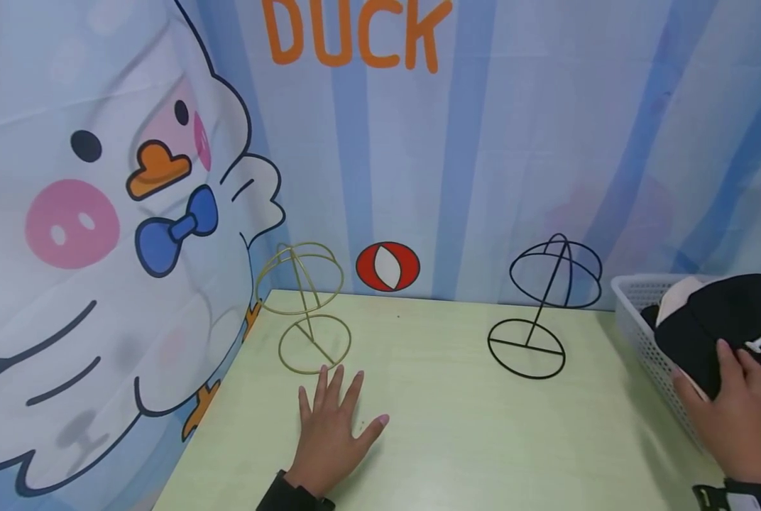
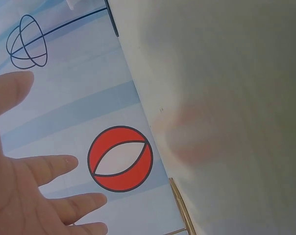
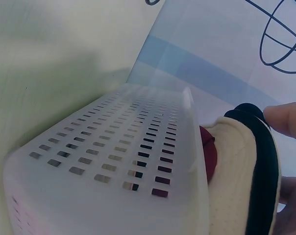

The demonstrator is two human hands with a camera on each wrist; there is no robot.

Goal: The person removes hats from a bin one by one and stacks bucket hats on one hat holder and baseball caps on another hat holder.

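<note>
Black cap (image 1: 732, 319) gripped by right hand (image 1: 738, 419) — left hand (image 1: 329, 433) flat, fingers spread, on green table (image 1: 444, 426).

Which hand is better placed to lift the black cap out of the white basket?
The right hand. Its grip is already on the black baseball cap in the white perforated plastic basket. The left hand lies flat on the green table, near the gold wire hat stand.

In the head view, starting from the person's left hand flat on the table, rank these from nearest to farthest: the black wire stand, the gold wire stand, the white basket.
From the left hand:
1. Gold wire stand, just beyond the fingertips, far left.
2. Black wire stand, right of centre.
3. White basket, at the table's right edge.
</note>
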